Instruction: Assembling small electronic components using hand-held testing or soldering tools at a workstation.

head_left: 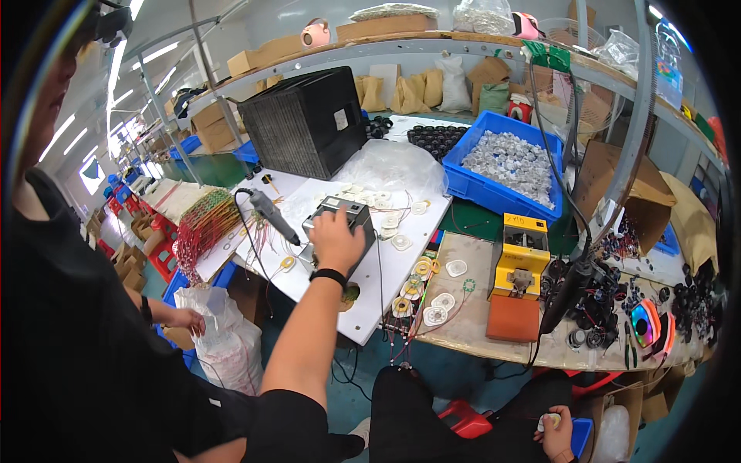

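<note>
My left hand rests palm down on a black box-shaped device with a silvery top panel. Its fingers are spread over the panel. Down over my lap, my right hand is closed on a small round white-and-yellow part, half hidden by the fingers. Left of the device, a grey-handled soldering iron tilts in a holder. To its right, white discs with wires lie on the white board. More discs, some with yellow middles, lie at the bench's left edge.
A co-worker stands close on my left, one hand over a white sack. A blue bin of small whitish parts stands behind. A yellow machine, a metal post and hanging cables occupy the right side.
</note>
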The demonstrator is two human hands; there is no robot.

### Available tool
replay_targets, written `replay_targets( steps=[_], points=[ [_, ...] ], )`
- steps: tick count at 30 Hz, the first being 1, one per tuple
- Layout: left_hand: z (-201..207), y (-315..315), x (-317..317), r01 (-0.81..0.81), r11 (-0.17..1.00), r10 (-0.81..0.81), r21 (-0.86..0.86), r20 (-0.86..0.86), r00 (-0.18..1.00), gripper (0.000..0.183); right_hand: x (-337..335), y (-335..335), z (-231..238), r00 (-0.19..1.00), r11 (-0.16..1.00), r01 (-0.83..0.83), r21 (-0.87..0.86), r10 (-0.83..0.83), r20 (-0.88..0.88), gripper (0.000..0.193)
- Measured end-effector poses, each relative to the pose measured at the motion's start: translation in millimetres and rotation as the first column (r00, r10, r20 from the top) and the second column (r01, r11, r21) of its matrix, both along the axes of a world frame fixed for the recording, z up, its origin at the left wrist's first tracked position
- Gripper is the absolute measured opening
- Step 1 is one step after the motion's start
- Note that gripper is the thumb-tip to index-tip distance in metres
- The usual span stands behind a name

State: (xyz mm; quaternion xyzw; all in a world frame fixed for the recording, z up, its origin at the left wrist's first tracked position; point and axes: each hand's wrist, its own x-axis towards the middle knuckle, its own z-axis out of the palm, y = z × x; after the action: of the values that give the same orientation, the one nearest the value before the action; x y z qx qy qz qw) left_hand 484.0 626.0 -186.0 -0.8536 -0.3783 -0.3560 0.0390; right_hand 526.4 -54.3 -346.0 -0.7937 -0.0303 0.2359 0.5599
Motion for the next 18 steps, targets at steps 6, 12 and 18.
replay_targets(
  steps=[6, 12, 18],
  points=[
    [0.3, 1.1, 0.9, 0.047, 0.999, -0.046, 0.014, -0.085, 0.995, 0.056, -0.9, 17.0, -4.7, 0.988, 0.996, 0.011, -0.086, 0.003, 0.154, 0.016],
    [0.3, 7.9, 8.5, 0.058, 0.997, -0.064, -0.06, -0.109, 0.992, 0.056, 11.3, 31.9, -2.6, 0.99, 0.988, 0.016, -0.154, 0.006, 0.137, 0.017],
    [-6.6, 9.9, 11.1, 0.03, 0.998, -0.032, -0.054, -0.047, 0.998, 0.059, 14.8, 32.6, -17.7, 0.982, 0.986, 0.033, -0.162, -0.002, 0.188, 0.017]
  ],
)
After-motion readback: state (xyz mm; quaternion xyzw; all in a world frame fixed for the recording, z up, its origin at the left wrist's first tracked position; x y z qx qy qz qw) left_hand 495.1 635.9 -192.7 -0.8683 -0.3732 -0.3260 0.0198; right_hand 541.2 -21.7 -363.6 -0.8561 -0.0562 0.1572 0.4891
